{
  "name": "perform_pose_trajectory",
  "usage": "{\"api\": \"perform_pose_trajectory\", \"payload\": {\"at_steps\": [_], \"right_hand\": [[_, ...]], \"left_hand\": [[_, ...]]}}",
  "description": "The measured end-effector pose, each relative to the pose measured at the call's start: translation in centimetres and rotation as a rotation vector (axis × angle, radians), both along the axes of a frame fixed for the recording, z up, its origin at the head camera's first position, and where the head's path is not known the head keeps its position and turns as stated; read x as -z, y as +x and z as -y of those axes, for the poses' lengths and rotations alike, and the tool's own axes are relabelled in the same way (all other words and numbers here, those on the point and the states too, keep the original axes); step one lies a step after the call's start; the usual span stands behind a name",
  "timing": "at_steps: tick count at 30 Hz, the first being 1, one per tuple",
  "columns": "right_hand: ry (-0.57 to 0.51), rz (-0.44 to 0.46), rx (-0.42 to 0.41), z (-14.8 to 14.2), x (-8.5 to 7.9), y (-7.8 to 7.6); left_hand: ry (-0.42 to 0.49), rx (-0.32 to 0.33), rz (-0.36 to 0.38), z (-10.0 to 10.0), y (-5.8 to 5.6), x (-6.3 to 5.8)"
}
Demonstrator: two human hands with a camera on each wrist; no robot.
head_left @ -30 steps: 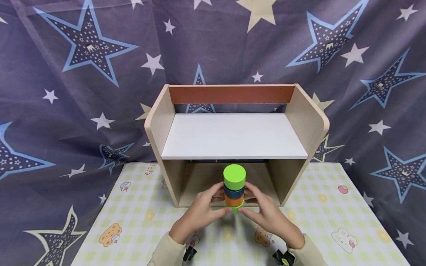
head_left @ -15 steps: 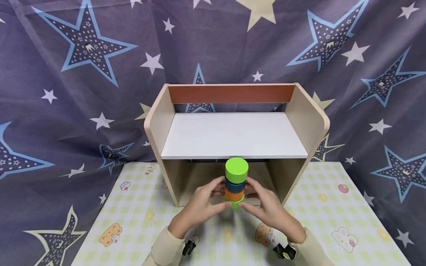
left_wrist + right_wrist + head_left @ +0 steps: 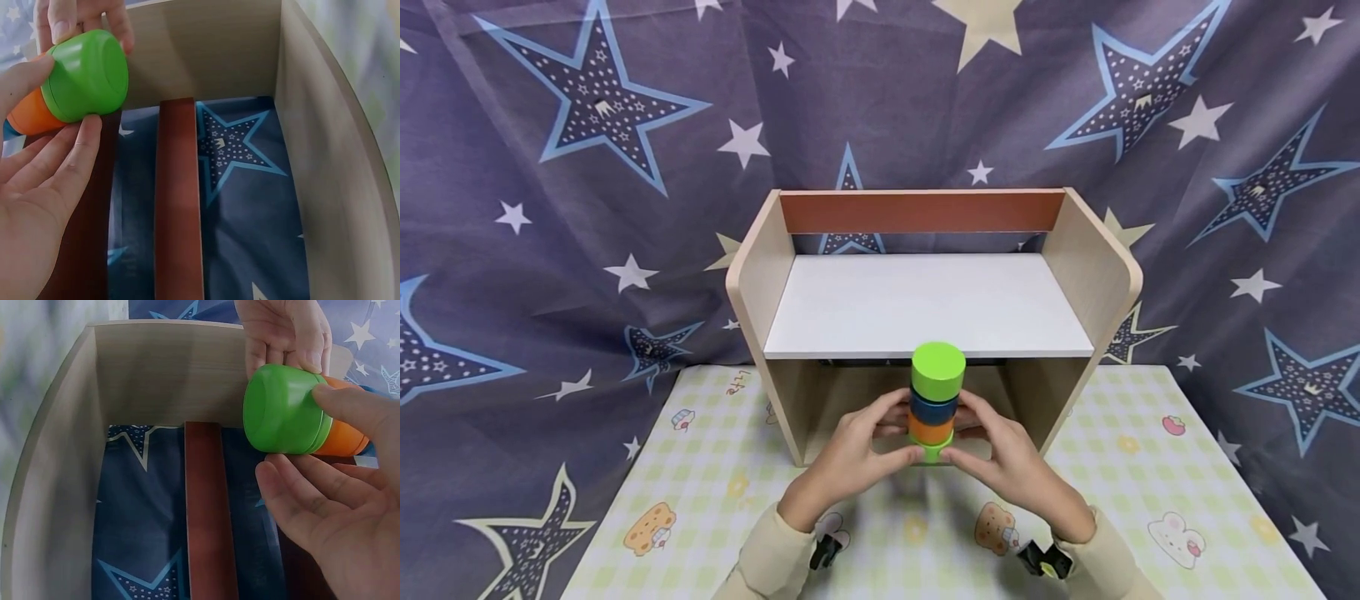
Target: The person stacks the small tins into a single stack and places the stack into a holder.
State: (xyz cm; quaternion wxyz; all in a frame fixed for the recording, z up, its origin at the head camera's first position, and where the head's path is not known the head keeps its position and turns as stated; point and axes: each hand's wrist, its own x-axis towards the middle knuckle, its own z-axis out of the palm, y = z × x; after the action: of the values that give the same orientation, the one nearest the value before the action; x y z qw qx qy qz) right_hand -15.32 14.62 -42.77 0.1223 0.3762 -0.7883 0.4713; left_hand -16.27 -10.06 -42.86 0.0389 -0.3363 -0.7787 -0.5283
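Note:
A cylinder in stacked sections [image 3: 932,410], perhaps a jar or set of cups, stands upright in the head view, with a bright green top, dark blue and orange bands and a green base. My left hand [image 3: 859,446] holds it from the left, thumb low near the base and fingers behind. From the right, my right hand [image 3: 1009,456] grips it in the same way. Both wrist views show the rounded green end [image 3: 87,75] and the orange band [image 3: 342,428] between thumbs and fingers. The cylinder is held up in front of the shelf's lower opening.
A wooden two-level shelf [image 3: 1120,275] stands behind the hands, with a white upper board [image 3: 925,304] and a brown-red back rail [image 3: 922,212]. Under it lies a checked tablecloth [image 3: 1150,475] with printed cartoons. A dark star-patterned curtain [image 3: 910,100] hangs behind.
Both hands have raised the cylinder slightly and moved it a little to the right; its green top now overlaps the white board's front edge. The grip looks unchanged.

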Motion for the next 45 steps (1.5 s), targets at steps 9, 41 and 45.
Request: {"api": "perform_pose_trajectory", "payload": {"at_steps": [9, 41, 45], "right_hand": [[-0.020, -0.009, -0.006, -0.2, -1.1, 0.1], [-0.066, -0.016, 0.008, -0.2, -4.6, -0.3], [-0.067, -0.025, 0.002, -0.1, -4.9, -0.4]], "left_hand": [[0.009, 0.017, -0.045, -0.1, 0.1, -0.9], [0.043, 0.032, -0.109, 0.0, -0.4, -4.7], [0.039, 0.028, -0.116, 0.0, -0.5, -5.0]]}}
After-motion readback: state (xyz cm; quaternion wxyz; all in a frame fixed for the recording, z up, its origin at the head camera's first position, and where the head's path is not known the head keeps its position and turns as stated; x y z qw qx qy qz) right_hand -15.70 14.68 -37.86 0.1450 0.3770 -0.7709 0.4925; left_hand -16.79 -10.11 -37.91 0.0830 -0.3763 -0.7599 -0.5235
